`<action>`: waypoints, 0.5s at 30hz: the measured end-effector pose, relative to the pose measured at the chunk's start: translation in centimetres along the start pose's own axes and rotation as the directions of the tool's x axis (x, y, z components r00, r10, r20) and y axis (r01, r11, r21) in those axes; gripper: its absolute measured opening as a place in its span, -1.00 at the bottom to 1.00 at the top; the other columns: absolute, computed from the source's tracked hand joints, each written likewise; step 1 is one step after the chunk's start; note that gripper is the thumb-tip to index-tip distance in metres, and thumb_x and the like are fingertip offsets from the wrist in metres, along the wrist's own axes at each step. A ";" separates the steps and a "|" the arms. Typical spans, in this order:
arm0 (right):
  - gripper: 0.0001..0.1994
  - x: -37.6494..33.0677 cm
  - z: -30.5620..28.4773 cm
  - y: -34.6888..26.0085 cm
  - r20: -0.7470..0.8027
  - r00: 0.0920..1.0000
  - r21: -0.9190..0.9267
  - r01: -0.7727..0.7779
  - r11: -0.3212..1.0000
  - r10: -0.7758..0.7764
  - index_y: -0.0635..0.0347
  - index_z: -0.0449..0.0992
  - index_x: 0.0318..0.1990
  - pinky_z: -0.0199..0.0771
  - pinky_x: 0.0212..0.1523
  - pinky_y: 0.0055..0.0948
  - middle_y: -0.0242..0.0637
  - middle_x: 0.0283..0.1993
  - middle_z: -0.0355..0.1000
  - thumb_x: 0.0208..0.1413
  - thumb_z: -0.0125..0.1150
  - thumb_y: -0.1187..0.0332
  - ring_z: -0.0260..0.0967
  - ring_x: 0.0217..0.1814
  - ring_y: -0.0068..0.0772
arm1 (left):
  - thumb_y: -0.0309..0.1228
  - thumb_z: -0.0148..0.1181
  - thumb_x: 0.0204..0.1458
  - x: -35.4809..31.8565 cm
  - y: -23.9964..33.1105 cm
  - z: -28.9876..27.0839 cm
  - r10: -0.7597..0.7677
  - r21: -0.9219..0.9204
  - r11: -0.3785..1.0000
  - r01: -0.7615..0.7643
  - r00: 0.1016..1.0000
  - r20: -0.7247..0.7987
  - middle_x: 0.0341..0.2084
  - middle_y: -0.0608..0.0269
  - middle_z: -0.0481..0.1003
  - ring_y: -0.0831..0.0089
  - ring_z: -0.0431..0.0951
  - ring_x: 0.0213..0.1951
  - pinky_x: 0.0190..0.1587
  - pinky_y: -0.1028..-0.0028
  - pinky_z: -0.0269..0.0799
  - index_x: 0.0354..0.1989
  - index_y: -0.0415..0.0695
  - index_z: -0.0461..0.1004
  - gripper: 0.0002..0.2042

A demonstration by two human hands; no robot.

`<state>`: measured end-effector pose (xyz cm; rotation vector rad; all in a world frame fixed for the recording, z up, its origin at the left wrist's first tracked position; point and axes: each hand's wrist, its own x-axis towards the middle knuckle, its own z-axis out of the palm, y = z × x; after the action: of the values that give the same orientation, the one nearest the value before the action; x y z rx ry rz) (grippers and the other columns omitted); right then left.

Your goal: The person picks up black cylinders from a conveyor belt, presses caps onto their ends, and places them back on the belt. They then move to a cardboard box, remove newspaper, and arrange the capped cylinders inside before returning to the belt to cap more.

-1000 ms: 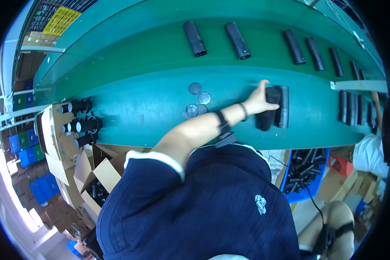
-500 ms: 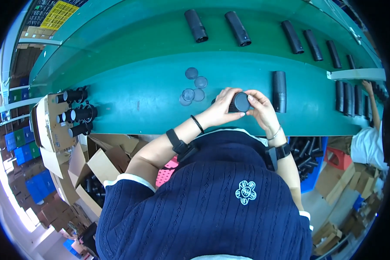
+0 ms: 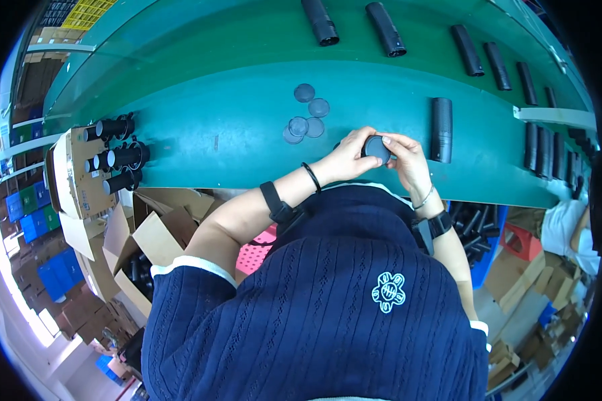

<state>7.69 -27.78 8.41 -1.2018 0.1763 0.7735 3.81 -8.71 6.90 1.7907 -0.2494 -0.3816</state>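
Note:
My left hand (image 3: 350, 159) grips a short black cylindrical part, mostly hidden inside the fingers. A round dark cap (image 3: 377, 148) covers its end facing me. My right hand (image 3: 407, 159) pinches the cap's right edge, thumb and fingers touching the rim. Both hands are just above the near edge of the green bench (image 3: 247, 160). Several loose dark discs (image 3: 315, 127) lie beyond my left hand, some overlapping. To the right of my right hand, a ribbed black tube (image 3: 441, 130) lies lengthwise on the bench.
More black tubes (image 3: 385, 29) lie along the far green strip, and others (image 3: 542, 148) at the right. Black cylinders (image 3: 124, 158) stick out of a carton at left. Open boxes (image 3: 157, 250) and a blue bin of black parts (image 3: 475, 230) flank me. A co-worker's white sleeve (image 3: 560, 227) shows at right.
The view has shifted, so the bench appears higher. Tubes on the far strip have slid slightly right relative to the discs. The co-worker's hand has left the tubes at right. My grip looks much the same.

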 end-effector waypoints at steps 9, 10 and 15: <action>-0.87 -0.5 -0.2 -2.4 0.254 0.952 -0.014 0.182 0.983 -0.172 0.20 0.52 -0.21 0.42 -0.06 -0.54 -0.33 -0.16 0.47 0.07 0.26 0.48 0.39 -0.08 -0.56 | -0.33 0.39 -0.13 -1.8 3.6 -2.8 0.351 0.407 0.852 -0.329 0.936 0.023 0.06 0.13 0.32 0.13 0.25 0.21 0.28 0.05 0.04 0.16 -0.08 0.26 -0.37; -0.87 -0.4 0.1 -2.6 0.256 0.951 -0.013 0.181 0.983 -0.172 0.20 0.52 -0.21 0.42 -0.06 -0.54 -0.33 -0.16 0.47 0.07 0.26 0.48 0.39 -0.08 -0.56 | -0.33 0.39 -0.13 -1.9 3.6 -3.3 0.349 0.408 0.852 -0.327 0.937 0.022 0.06 0.13 0.32 0.13 0.25 0.21 0.28 0.05 0.04 0.16 -0.08 0.26 -0.37; -0.59 0.9 1.6 -3.1 0.296 0.937 -0.091 0.220 0.971 -0.185 0.20 0.43 0.00 0.34 0.13 -0.40 -0.23 0.08 0.36 -0.08 0.32 0.55 0.32 0.15 -0.30 | -0.43 0.37 -0.14 -2.6 4.2 -5.3 0.476 0.472 0.792 -0.386 0.875 -0.083 0.11 0.19 0.32 0.13 0.17 0.29 0.32 -0.02 -0.03 0.06 -0.05 0.38 -0.49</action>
<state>9.81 -26.37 10.96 -1.1873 -0.2351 0.7743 3.63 -4.06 12.44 2.1262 -0.6359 0.2088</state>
